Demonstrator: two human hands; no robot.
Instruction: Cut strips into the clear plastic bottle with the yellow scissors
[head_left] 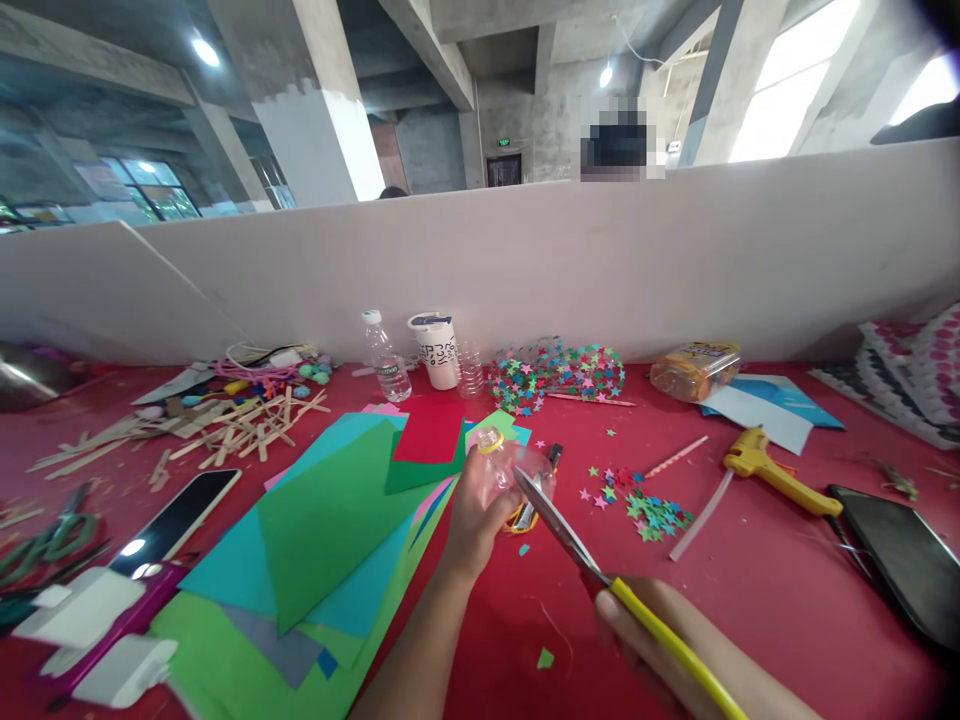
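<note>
Wrapped round the cut-off top of a clear plastic bottle (491, 440), my left hand (480, 510) holds it above the red table, its neck pointing away from me. In my right hand (637, 620) is a pair of scissors (559, 525) with yellow handles, its fingers closed on them. The blades point up and left, with their tips at the cut edge of the plastic. Behind the bottle piece lies a box cutter with a black end (555, 455), partly covered by the clear plastic.
Coloured paper sheets (330, 520) lie left, near a phone (180, 515) and wooden sticks (255, 425). Star sequins (656, 512), a yellow glue gun (780, 475) and a black phone (900, 560) are right. A water bottle (386, 360) and paper cup (435, 350) stand by the white partition (480, 260).
</note>
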